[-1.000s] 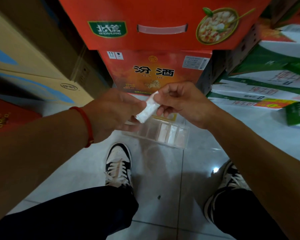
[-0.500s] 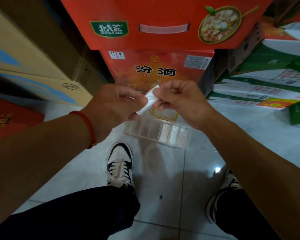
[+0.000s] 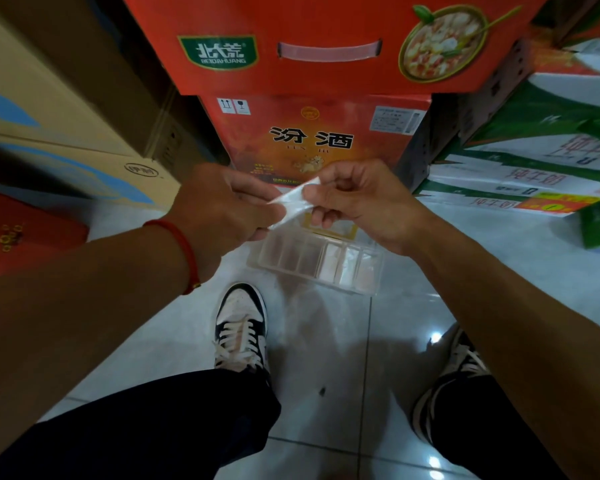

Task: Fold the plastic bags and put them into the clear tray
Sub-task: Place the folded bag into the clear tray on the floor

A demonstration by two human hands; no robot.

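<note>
— While both sets of fingertips meet over the floor, what exactly do they have hold of?

— The left hand (image 3: 222,209) curls its fingers and pinches the lower left end of a small folded plastic bag (image 3: 293,202). The right hand (image 3: 354,202) pinches the upper right end, thumb on top, the other fingers curled under. The bag is a whitish, half-clear strip, tilted so its right tip points up.

— Is it folded flat or rolled?

— It looks like a narrow folded strip, though the blur and the dim light make the layers hard to tell.

— Where is it, next to the tray?

— Held in the air, above the far edge of the clear tray (image 3: 312,275), not touching it. The tray sits on the tiled floor (image 3: 326,341), just before the red carton (image 3: 312,140) with black characters. Its compartments run side by side; the right-hand ones hold pale folded bags (image 3: 343,265), the left-hand ones look plain.

— And further out?

— A red cord bracelet (image 3: 184,251) circles the left wrist. Below the tray, toward the near edge of the floor, stand two black-and-white sneakers, the left sneaker (image 3: 239,327) close to the tray's near left corner, the right sneaker (image 3: 458,368) off to the right. Dark trouser legs fill the bottom. A second red box with a handle (image 3: 326,46) tops the carton, brown cartons (image 3: 66,98) stand at left, green-and-white boxes (image 3: 534,150) at right.
</note>
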